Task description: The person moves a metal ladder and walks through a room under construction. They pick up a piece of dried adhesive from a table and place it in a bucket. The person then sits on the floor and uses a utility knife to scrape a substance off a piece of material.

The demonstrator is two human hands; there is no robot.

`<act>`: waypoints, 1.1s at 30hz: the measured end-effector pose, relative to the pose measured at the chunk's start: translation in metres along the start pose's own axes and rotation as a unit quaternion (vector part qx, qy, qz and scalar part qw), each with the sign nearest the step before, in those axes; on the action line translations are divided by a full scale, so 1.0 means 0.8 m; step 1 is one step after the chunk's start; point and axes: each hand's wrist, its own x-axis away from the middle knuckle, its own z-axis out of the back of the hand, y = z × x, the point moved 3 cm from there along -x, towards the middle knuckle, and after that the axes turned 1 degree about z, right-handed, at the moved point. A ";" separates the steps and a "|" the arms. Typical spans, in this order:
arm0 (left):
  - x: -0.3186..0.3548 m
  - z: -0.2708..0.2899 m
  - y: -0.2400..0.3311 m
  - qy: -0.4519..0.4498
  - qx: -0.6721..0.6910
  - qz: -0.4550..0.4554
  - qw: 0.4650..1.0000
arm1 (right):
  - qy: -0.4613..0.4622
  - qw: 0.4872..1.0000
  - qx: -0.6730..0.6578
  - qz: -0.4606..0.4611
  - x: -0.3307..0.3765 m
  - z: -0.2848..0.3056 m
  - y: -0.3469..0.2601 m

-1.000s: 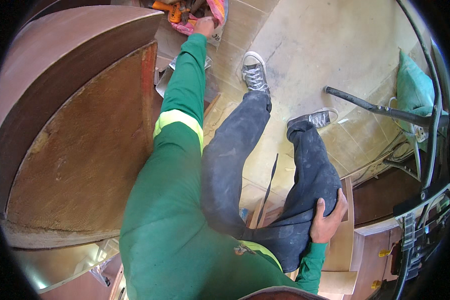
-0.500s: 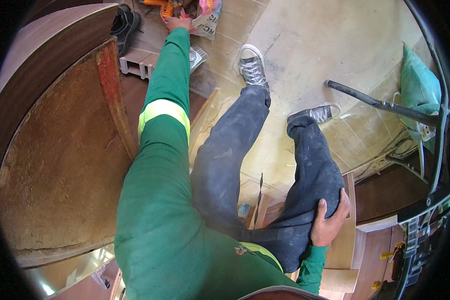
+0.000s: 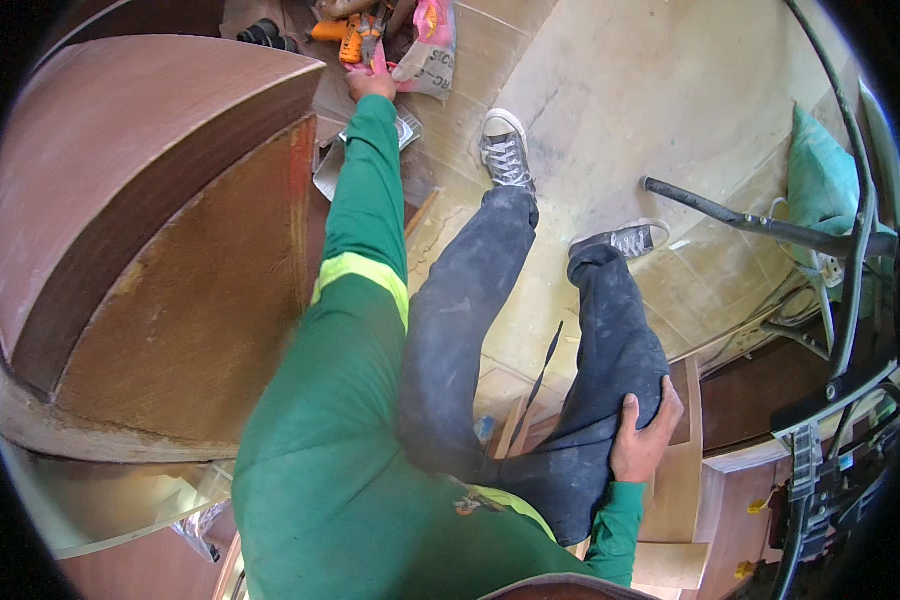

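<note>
My left arm stretches far forward to a pink and white printed sack (image 3: 432,60) on the floor. There my left hand (image 3: 372,86) looks closed on a pink edge of the sack, though the fingertips are partly hidden. An orange and dark power tool (image 3: 358,40), apparently a drill, lies at the sack's mouth, just beyond the fingers. My right hand (image 3: 646,430) holds nothing; it rests over my right knee, the thumb apart from the fingers.
A large curved wooden piece (image 3: 170,300) stands close on my left. Black metal tubing (image 3: 770,222) and a teal bag (image 3: 820,165) are on the right. Wood offcuts (image 3: 515,420) lie between my legs, and dark shoes (image 3: 267,36) at the far left.
The view has shifted, so the curved wooden piece shows more of its top. My left hand appears to have pulled back slightly, with a pink edge now at its fingers. My right hand stays on the knee.
</note>
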 end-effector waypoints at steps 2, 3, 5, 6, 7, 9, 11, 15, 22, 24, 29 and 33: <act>0.040 -0.016 0.009 -0.076 0.098 0.016 0.992 | 0.005 1.000 0.005 -0.004 0.002 -0.003 0.001; 0.061 -0.020 0.011 -0.078 0.115 0.006 0.990 | 0.004 1.000 0.007 -0.004 0.002 -0.004 0.000; 0.099 -0.036 0.014 -0.075 0.146 -0.008 0.986 | -0.003 1.000 0.011 -0.003 0.006 -0.005 -0.005; 0.116 -0.045 0.015 -0.068 0.162 -0.012 0.984 | -0.005 1.000 0.013 0.000 0.005 -0.006 -0.008; 0.126 -0.056 0.016 -0.081 0.211 0.010 0.974 | -0.007 1.000 0.016 0.004 0.003 -0.006 -0.009; 0.146 -0.082 0.023 -0.106 0.309 0.052 0.944 | -0.013 1.000 0.017 0.002 0.002 -0.007 -0.011; 0.193 -0.108 0.048 -0.110 0.380 0.047 0.917 | -0.014 1.000 0.021 -0.010 0.006 -0.009 -0.013; 0.229 -0.113 0.066 -0.180 0.306 0.023 0.935 | -0.013 0.999 0.028 -0.008 0.007 -0.013 -0.013; 0.091 -0.023 0.158 0.047 0.096 -0.298 0.948 | -0.017 0.999 0.036 -0.001 -0.003 -0.012 -0.018; 0.109 -0.033 0.225 -0.092 0.182 -0.244 0.948 | -0.007 0.999 0.034 -0.002 0.002 -0.015 -0.018; 0.081 -0.081 0.203 0.004 -0.057 -0.308 0.950 | -0.019 0.999 0.031 0.020 -0.010 -0.012 -0.022; 0.233 -0.132 0.125 -0.100 -0.111 -0.524 0.838 | -0.019 0.999 0.032 0.013 -0.001 -0.017 -0.017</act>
